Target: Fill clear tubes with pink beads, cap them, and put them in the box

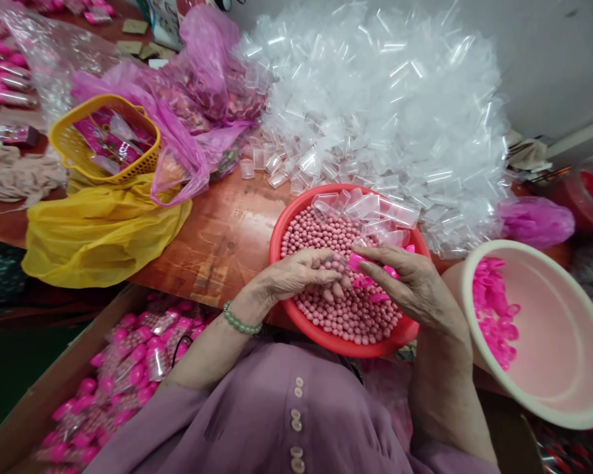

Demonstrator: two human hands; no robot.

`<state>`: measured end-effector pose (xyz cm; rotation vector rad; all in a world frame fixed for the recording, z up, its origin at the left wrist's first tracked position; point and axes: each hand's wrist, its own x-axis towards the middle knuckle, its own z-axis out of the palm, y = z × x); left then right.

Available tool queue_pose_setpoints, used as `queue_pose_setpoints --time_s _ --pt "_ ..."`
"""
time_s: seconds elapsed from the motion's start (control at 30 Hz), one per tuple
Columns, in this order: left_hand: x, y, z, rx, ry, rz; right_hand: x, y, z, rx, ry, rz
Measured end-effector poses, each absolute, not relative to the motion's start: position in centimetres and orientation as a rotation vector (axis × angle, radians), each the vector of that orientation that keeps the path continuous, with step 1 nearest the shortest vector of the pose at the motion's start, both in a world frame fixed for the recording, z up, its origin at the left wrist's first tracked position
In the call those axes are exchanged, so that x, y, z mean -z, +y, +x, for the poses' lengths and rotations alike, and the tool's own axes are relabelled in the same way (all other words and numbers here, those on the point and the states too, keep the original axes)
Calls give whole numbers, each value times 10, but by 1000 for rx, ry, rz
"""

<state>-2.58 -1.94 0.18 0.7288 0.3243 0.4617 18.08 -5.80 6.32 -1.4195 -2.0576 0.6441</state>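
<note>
Left of the cap basin (548,349), the bead bowl (278,242)

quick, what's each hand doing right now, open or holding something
left hand: curled over the beads in the red bowl; whether it holds anything cannot be told
right hand: closed on a pink cap

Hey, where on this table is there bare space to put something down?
One bare strip of wooden table, bordered by the yellow bag, the pink bags and the red bowl. The right half of the pink basin is also bare. Crowded: the clear vial pile behind the bowl.
</note>
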Motion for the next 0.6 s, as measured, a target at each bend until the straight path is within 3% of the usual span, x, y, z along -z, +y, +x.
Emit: queue_pose_setpoints --time_s 0.27,0.6 --pt "-3 -21 -27 -453 351 777 -82 -51 176 -497 -2314 -1386" --pt "2 -13 -26 -389 264 726 -106 -25 173 -574 -2744 -1287"
